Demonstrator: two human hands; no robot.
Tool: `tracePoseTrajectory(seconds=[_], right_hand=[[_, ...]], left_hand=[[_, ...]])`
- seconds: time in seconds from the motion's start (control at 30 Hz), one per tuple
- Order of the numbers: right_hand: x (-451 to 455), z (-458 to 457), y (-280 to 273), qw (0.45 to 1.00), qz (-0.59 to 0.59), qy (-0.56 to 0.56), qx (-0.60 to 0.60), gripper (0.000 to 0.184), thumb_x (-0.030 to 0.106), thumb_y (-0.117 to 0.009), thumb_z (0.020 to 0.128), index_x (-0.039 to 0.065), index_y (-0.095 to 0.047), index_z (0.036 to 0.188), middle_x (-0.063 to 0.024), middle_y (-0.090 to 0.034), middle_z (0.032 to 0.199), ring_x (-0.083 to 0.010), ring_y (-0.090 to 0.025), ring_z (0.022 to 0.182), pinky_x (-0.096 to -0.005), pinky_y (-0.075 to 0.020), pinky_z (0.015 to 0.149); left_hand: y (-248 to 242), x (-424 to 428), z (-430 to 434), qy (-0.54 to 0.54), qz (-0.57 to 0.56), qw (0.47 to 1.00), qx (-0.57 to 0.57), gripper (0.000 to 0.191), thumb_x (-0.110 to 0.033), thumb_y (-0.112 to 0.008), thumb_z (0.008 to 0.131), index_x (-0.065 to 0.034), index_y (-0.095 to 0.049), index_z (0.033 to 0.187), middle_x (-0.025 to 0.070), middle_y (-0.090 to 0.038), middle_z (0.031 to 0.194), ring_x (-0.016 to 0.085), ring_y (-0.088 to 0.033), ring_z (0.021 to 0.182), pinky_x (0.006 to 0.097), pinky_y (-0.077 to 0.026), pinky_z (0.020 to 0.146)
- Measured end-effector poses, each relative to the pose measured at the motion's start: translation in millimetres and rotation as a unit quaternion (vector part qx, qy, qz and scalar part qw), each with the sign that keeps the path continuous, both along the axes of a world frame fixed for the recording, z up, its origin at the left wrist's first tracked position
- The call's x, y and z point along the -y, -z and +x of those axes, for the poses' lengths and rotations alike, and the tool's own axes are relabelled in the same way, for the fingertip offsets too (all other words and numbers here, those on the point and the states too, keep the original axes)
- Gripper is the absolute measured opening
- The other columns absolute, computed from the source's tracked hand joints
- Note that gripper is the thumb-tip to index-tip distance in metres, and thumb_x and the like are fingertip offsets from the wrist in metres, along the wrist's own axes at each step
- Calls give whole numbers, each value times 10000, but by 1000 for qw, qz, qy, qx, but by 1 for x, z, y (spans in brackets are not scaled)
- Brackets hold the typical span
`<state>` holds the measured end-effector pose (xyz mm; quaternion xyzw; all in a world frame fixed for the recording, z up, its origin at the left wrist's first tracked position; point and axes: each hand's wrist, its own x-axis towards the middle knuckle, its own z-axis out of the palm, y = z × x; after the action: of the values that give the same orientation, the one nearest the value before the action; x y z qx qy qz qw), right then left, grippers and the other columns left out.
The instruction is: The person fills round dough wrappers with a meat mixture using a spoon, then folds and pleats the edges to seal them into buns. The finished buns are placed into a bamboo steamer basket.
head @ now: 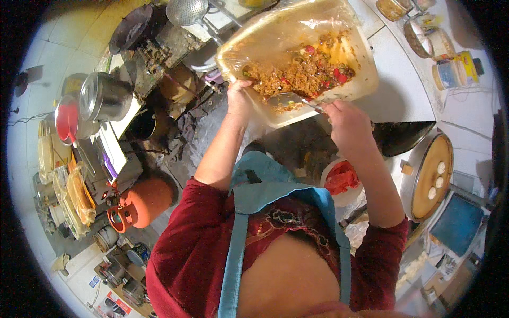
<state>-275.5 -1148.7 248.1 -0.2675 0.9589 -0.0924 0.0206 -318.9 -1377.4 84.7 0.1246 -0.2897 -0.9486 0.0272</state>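
My left hand [239,97] grips the left rim of a pale plastic tub [368,75], which is lined with clear plastic film and tilted. Inside it lies brown shredded or minced cooked food [294,71] with red and green pieces, and orange oil lies towards the right. The handle of a metal spoon or ladle [284,97] is in my right hand [346,119]; its bowl rests in the food near the tub's lower edge, partly covered by food.
A wok [131,28] and a perforated skimmer [187,12] are at upper left, near a lidded steel pot [105,96]. An orange gas cylinder [149,200] lies below. At right are a round board [427,171] with several white dough pieces, a blue tray [457,224] and jars [453,71].
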Motion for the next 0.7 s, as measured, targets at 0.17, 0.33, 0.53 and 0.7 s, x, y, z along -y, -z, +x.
tracePoseTrajectory(seconds=[0.17,0.33,0.53,0.7], right_hand=[[12,-52,-52,996,-4,41,-80,307,-11,-499,709,84,-624,972,-81,-583,867,-284,-570,850,-393,-462,740],[23,-126,-79,977,148,-5,-153,261,11,-510,695,79,-619,923,-72,-594,877,-261,-579,857,-383,-464,747],[66,-184,-53,978,121,-60,-156,233,5,-522,684,71,-619,886,-85,-601,859,-266,-584,838,-381,-470,742],[91,-192,-67,987,113,-18,-115,246,15,-526,693,75,-625,911,-83,-605,852,-276,-594,832,-382,-480,726]], left_hand=[[-8,33,-65,-42,10,999,-15,615,-131,-495,569,18,-454,1164,131,-549,1074,280,-516,1018,386,-404,926],[-9,65,-119,-24,-3,999,-33,581,-123,-490,587,10,-491,1152,124,-563,1064,267,-535,993,372,-412,910],[-6,86,-164,-12,23,1000,-11,527,-125,-494,609,18,-506,1116,131,-575,1004,267,-540,963,373,-418,894],[-7,100,-193,-9,39,999,-10,486,-118,-504,610,22,-525,1074,134,-579,987,269,-544,951,379,-419,890]])
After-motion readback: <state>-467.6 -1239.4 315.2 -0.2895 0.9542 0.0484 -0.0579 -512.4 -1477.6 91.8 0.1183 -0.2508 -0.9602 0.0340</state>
